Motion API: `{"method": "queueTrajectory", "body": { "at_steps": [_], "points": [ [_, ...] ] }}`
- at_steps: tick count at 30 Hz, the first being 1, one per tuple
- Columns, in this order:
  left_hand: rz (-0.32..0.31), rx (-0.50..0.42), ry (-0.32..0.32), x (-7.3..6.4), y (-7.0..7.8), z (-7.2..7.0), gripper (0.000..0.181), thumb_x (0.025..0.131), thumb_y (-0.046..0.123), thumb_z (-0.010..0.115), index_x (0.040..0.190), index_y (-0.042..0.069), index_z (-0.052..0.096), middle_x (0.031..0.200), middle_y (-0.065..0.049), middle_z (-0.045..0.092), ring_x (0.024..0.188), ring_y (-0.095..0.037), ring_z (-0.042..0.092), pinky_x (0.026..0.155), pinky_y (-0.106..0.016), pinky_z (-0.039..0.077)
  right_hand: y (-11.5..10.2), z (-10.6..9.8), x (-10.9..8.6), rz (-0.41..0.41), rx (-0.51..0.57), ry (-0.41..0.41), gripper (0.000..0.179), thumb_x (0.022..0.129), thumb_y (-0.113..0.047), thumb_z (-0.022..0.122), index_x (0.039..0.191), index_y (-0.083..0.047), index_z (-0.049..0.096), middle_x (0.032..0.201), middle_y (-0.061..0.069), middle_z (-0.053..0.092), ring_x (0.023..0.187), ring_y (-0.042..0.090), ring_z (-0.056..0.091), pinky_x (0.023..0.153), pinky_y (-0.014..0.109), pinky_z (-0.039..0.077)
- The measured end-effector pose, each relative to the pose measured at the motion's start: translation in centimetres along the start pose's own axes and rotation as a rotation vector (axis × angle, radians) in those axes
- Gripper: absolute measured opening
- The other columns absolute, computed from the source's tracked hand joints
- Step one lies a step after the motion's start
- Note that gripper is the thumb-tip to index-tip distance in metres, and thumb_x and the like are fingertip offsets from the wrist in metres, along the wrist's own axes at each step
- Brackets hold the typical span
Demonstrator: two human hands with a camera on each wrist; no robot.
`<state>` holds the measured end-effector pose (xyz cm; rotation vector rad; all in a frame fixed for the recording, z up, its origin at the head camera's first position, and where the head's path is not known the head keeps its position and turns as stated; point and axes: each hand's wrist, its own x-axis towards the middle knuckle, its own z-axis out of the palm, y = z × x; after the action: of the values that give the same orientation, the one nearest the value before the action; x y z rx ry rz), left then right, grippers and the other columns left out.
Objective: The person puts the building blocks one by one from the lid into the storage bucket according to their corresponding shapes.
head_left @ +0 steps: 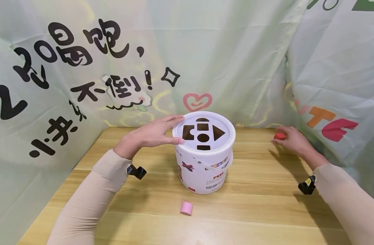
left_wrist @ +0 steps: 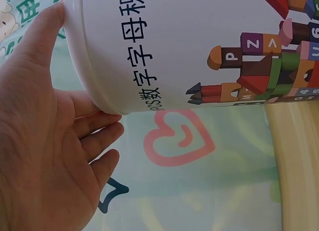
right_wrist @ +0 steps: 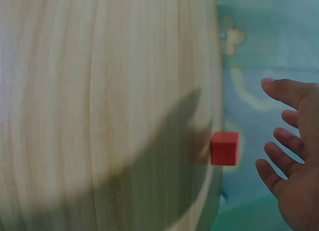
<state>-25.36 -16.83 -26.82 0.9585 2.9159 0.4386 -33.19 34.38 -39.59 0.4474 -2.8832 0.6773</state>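
A white bucket (head_left: pixel 202 170) stands upright, its lid (head_left: pixel 216 145) cut with several shaped holes. My left hand (head_left: pixel 153 131) rests on the left side of the lid's rim, thumb toward the near side and fingers toward the far side. The left wrist view shows the left hand (left_wrist: pixel 55 126) with fingers loosely extended, some touching the rim. At the table's far right, my right hand (head_left: pixel 292 139) is beside a red block (head_left: pixel 280 136). The right wrist view shows the right hand (right_wrist: pixel 294 146) with fingers spread, apart from the red block (right_wrist: pixel 224 148) near the table's edge.
A pink half-round block (head_left: pixel 186 208) lies on the wooden table (head_left: pixel 144 217) in front of the bucket. The bucket's white handle (head_left: pixel 230 161) hangs down on its right side. Printed curtains (head_left: pixel 223 61) enclose the table at the back and sides.
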Motion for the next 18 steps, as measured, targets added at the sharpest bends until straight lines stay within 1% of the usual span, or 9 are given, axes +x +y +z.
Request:
{"method": "queueTrajectory", "body": {
  "at_steps": [3, 7, 11, 14, 18],
  "points": [
    [0.0, 0.003, -0.003, 0.1, 0.0, 0.1, 0.095, 0.084, 0.075, 0.052, 0.157, 0.021, 0.025, 0.161, 0.003, 0.021, 0.145, -0.022, 0.023, 0.114, -0.05, 0.026, 0.9, 0.2, 0.0, 0.009, 0.023, 0.015, 0.06, 0.093, -0.035, 0.068, 0.13, 0.009, 0.051, 0.129, 0.037, 0.044, 0.117, 0.053, 0.038, 0.093, 0.067, 0.033],
    [0.001, 0.002, -0.002, 0.1, -0.1, 0.2, 0.095, 0.084, 0.075, 0.052, 0.157, 0.021, 0.025, 0.161, 0.003, 0.021, 0.144, -0.022, 0.024, 0.114, -0.049, 0.027, 1.9, 0.6, 0.1, 0.034, 0.036, 0.025, 0.058, 0.094, -0.033, 0.067, 0.129, 0.011, 0.051, 0.124, 0.036, 0.046, 0.111, 0.051, 0.041, 0.088, 0.065, 0.035],
    [0.005, 0.0, 0.0, 0.2, -0.2, 0.3, 0.095, 0.084, 0.076, 0.051, 0.157, 0.021, 0.025, 0.161, 0.002, 0.022, 0.144, -0.021, 0.025, 0.113, -0.048, 0.028, 2.8, 1.0, 0.1, 0.064, 0.048, 0.033, 0.062, 0.094, -0.032, 0.067, 0.13, 0.015, 0.048, 0.123, 0.038, 0.045, 0.11, 0.052, 0.041, 0.088, 0.066, 0.035],
    [0.009, 0.001, 0.001, 0.2, -0.1, 0.2, 0.095, 0.084, 0.075, 0.052, 0.156, 0.02, 0.026, 0.161, 0.0, 0.023, 0.144, -0.021, 0.025, 0.113, -0.048, 0.028, 3.4, 1.2, 0.2, 0.093, 0.076, 0.04, 0.065, 0.094, -0.034, 0.066, 0.131, 0.016, 0.046, 0.123, 0.038, 0.044, 0.11, 0.053, 0.042, 0.089, 0.066, 0.035],
    [0.008, 0.0, 0.001, 0.1, -0.2, 0.1, 0.095, 0.083, 0.075, 0.052, 0.156, 0.02, 0.026, 0.161, 0.0, 0.023, 0.144, -0.02, 0.024, 0.113, -0.048, 0.027, 4.0, 1.5, 0.5, 0.13, 0.11, 0.04, 0.066, 0.095, -0.037, 0.064, 0.132, 0.014, 0.045, 0.125, 0.038, 0.045, 0.112, 0.054, 0.043, 0.088, 0.065, 0.036]
  ]
}}
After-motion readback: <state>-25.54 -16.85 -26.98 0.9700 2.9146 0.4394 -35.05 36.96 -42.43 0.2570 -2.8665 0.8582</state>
